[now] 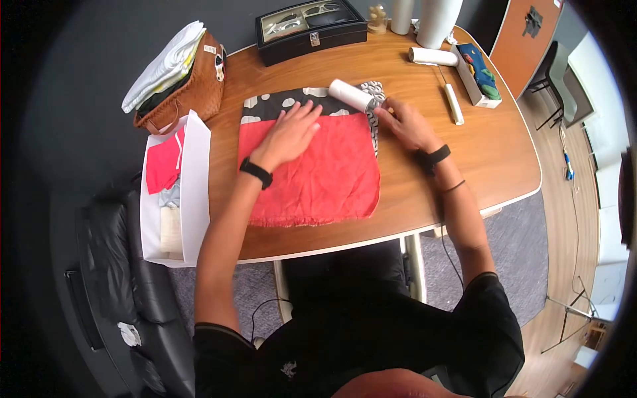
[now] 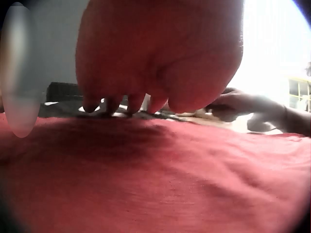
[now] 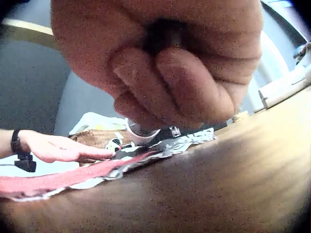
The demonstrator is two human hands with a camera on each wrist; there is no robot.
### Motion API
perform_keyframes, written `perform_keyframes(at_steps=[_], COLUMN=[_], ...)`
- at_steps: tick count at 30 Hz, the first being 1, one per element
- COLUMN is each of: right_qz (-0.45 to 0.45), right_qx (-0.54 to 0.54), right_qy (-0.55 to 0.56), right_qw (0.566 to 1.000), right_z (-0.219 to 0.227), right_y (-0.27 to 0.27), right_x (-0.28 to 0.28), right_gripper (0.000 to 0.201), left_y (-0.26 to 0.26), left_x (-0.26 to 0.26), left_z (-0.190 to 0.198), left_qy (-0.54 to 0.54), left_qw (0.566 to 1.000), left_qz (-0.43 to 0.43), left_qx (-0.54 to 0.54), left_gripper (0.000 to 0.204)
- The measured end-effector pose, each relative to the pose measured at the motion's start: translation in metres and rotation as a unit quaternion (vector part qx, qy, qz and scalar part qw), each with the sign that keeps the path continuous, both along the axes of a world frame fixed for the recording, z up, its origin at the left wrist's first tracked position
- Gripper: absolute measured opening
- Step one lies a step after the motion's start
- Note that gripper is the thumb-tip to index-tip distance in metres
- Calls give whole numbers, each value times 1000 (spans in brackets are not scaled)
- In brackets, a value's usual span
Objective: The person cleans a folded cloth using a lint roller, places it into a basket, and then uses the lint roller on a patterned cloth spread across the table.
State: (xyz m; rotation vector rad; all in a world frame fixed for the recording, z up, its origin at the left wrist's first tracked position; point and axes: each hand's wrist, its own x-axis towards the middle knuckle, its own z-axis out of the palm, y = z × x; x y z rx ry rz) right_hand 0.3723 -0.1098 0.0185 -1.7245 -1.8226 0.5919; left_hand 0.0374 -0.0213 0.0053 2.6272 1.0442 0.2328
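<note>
A folded red cloth (image 1: 318, 172) lies on the table, with a black cloth with white spots (image 1: 265, 106) and a black-and-white patterned edge (image 1: 376, 136) showing along its far and right sides. My left hand (image 1: 290, 136) rests on it with fingers straight, the fingertips over the spotted part. In the right wrist view this left hand (image 3: 58, 148) is flat on the cloth. My right hand (image 1: 408, 126) grips a lint roller (image 1: 350, 95) at its right end, fingers curled. The white roll lies over the spotted cloth near its far right corner; the handle is hidden in the hand.
A white handle with a thin rod (image 1: 453, 104), a white roll (image 1: 433, 57) and a box of patterned fabric (image 1: 476, 73) stand at the right. At the back is a black glasses case (image 1: 312, 33). A brown basket (image 1: 192, 86) and white bin (image 1: 196, 192) hold clothes at the left.
</note>
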Motion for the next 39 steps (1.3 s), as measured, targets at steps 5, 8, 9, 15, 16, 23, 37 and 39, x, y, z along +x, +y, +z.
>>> perform_keyframes(at_steps=[5, 8, 9, 15, 16, 23, 37, 39], right_qz=[139, 185, 202, 344, 389, 176, 377, 324], right_qx=[33, -111, -151, -296, -294, -166, -239, -191], right_qy=[19, 106, 153, 168, 175, 284, 203, 264], right_qw=[990, 971, 956, 875, 856, 928, 871, 888], right_z=[-19, 0, 0, 12, 10, 2, 23, 10], right_y=[3, -6, -9, -27, -27, -14, -41, -39], right_x=[10, 10, 9, 3, 3, -8, -47, -51], right_gripper=[37, 32, 28, 22, 19, 29, 18, 21], left_y=[43, 48, 50, 74, 75, 61, 53, 53], left_x=[-6, -8, -9, -21, -21, -16, -13, -12], left_z=[-30, -34, -36, -34, -34, -26, -14, -11], left_qy=[69, 74, 81, 85, 87, 118, 146, 164], left_qw=[995, 995, 995, 991, 991, 985, 975, 974], left_qz=[47, 54, 57, 101, 101, 127, 126, 107], left_qx=[45, 32, 29, -10, -8, -21, -114, -111], left_gripper=[63, 68, 68, 72, 72, 82, 128, 149])
